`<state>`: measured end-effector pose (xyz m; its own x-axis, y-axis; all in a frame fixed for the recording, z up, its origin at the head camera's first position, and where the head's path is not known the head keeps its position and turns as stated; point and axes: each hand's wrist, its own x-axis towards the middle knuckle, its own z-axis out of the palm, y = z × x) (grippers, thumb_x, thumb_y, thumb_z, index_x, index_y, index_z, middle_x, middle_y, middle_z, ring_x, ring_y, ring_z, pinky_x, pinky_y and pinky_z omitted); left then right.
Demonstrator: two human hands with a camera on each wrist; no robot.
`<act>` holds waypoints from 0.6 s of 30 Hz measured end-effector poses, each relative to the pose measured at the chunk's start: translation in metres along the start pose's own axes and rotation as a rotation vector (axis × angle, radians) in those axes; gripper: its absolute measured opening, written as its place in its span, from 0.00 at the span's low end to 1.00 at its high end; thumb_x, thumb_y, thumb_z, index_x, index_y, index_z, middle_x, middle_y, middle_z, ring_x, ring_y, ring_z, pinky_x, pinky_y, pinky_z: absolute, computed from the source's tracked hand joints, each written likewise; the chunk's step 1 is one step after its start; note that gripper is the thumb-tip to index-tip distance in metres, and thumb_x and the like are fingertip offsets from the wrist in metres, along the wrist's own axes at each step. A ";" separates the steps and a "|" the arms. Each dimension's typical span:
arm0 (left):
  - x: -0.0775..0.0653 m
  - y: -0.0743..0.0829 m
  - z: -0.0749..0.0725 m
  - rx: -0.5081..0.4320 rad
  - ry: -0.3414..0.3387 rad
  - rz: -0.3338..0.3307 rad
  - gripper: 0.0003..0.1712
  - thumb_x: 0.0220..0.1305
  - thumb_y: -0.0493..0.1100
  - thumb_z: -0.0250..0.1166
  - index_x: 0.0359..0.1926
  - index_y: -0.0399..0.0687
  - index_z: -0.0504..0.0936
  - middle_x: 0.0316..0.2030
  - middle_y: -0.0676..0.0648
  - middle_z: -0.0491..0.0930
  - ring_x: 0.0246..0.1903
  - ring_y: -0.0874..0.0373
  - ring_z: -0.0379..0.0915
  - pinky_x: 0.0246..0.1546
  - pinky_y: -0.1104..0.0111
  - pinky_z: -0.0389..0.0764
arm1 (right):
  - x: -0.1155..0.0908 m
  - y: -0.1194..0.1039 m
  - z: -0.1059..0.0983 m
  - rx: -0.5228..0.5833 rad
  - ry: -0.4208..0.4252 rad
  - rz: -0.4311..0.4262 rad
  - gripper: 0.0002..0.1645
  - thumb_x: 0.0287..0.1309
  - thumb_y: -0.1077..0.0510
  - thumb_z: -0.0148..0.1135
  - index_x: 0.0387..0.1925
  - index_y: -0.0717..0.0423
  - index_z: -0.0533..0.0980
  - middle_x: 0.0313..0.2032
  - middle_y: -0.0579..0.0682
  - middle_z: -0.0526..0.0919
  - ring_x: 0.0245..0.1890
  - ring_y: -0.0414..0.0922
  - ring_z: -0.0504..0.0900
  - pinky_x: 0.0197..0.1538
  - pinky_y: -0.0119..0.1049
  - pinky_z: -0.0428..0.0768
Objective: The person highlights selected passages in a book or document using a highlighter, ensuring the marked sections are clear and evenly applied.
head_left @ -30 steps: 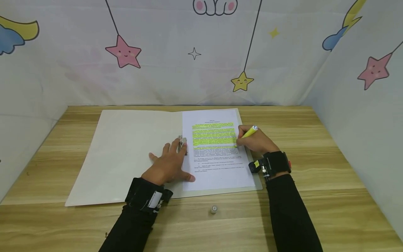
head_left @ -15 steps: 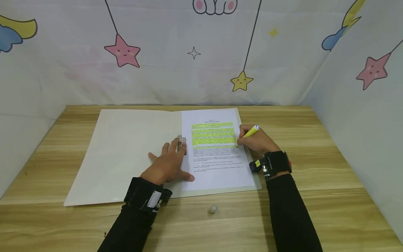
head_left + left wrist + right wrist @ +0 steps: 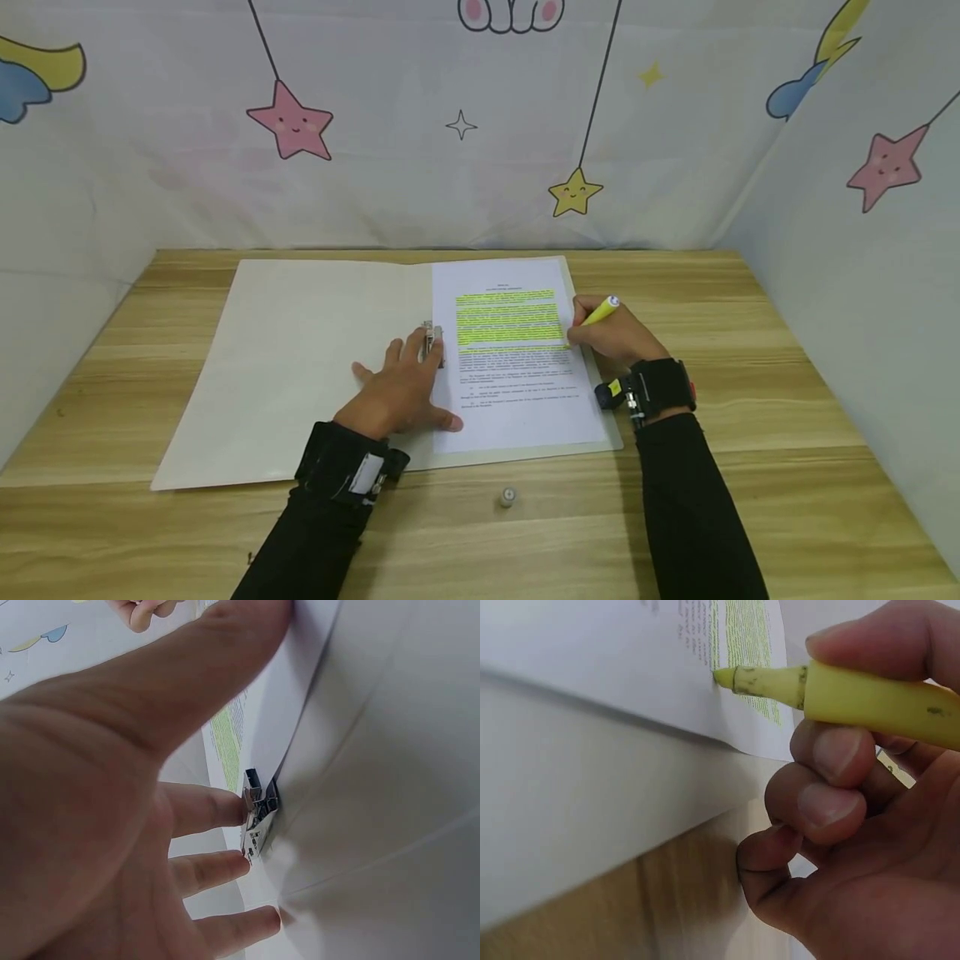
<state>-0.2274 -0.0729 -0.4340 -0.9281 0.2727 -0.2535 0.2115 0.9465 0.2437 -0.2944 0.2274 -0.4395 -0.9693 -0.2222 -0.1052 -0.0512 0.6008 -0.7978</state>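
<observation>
A printed sheet of paper [image 3: 517,425] lies on the right side of an opened white folder [image 3: 300,333], its upper lines marked bright yellow. My right hand [image 3: 618,333] pinches a yellow highlighter [image 3: 877,701] between thumb and fingers at the sheet's right edge. In the right wrist view the highlighter's tip touches the paper at the end of a line. Fingers spread, my left hand [image 3: 397,387] rests across the fold, thumb on the sheet's left edge. Its fingertips touch the folder's metal clip [image 3: 259,814], which is partly hidden in the head view.
A small grey cap [image 3: 508,497] stands on the wooden table [image 3: 750,500] in front of the folder. Behind the table hangs a white curtain [image 3: 397,192] printed with stars, and white walls close both sides.
My right hand has slid slightly to the right with the highlighter, and the yellow line under its tip has grown to the line's right end. The left hand stays in place.
</observation>
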 end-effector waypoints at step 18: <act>-0.005 0.003 -0.003 0.044 0.028 0.005 0.67 0.38 0.64 0.81 0.75 0.44 0.59 0.76 0.37 0.51 0.69 0.32 0.53 0.57 0.20 0.53 | -0.027 -0.022 -0.039 0.820 -0.039 -0.388 0.17 0.66 0.79 0.44 0.28 0.61 0.73 0.25 0.48 0.70 0.24 0.45 0.60 0.35 0.42 0.53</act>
<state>-0.2230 -0.0716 -0.4291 -0.9350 0.2734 -0.2257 0.2292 0.9518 0.2037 -0.2766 0.2505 -0.3960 -0.9099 -0.3301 0.2511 -0.1706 -0.2540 -0.9520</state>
